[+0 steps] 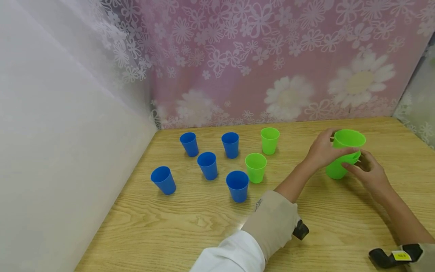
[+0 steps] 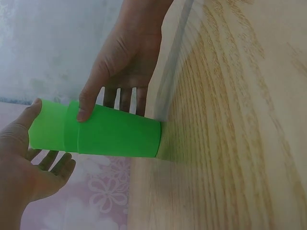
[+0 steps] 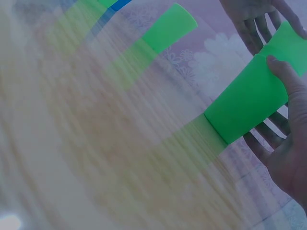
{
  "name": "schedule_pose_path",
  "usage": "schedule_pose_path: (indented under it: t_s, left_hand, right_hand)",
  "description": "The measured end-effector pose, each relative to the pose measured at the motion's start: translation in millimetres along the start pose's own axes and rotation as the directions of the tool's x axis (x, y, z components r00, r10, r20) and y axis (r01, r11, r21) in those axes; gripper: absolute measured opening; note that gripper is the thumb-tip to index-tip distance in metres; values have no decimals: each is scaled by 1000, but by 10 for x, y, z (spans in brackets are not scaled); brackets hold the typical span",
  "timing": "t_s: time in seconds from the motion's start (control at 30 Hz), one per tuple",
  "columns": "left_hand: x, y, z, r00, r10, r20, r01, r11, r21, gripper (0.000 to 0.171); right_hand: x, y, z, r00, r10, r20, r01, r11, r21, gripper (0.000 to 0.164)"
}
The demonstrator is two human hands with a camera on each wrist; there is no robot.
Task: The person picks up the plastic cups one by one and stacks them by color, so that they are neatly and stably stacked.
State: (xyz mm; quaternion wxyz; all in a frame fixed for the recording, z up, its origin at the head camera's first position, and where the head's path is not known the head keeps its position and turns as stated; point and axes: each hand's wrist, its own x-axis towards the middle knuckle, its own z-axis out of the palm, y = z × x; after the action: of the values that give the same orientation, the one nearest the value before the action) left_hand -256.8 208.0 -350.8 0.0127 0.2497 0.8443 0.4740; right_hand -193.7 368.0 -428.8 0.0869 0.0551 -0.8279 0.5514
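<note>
At the right of the table, the left hand (image 1: 323, 151) holds a green cup (image 1: 348, 139) by its upper part, thumb on the near side. Its lower end sits inside a stack of green cups (image 1: 335, 170), whose close-set rims show in the left wrist view. Fingers and thumb of the right hand (image 1: 372, 175) grip that stack just under the rims. The stack stands upright, its base on the table. In the right wrist view the right thumb lies on the lower green cup (image 3: 249, 100), and the left hand (image 3: 254, 19) is partly cut off.
Several blue cups (image 1: 208, 166) stand upright and apart on the left and middle of the wooden table (image 1: 163, 230). Two single green cups stand near them, one at the back (image 1: 270, 141) and one nearer (image 1: 256, 168). A white wall (image 1: 85, 132) borders the left, a flowered curtain (image 1: 238, 75) the back.
</note>
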Motion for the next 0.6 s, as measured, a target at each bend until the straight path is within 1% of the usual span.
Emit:
schedule_pose_path:
  t_s: [0.17, 0.37, 0.47, 0.6]
  left_hand:
    - [-14, -41, 30, 1000, -5, 23, 4, 1000, 17, 63]
    - [-24, -84, 78, 999, -12, 33, 9, 996, 83, 67]
    - [-35, -99, 89, 999, -6, 41, 3, 996, 90, 69]
    - [-49, -110, 103, 998, -26, 51, 22, 996, 90, 69]
  right_hand:
    - [5, 3, 7, 1000, -17, -1, 17, 1000, 24, 62]
    - [2, 1, 24, 999, -33, -1, 33, 999, 13, 62]
    - [-3, -1, 17, 999, -40, -2, 40, 999, 1, 62]
    - [-3, 2, 12, 1000, -28, -3, 28, 1000, -13, 62]
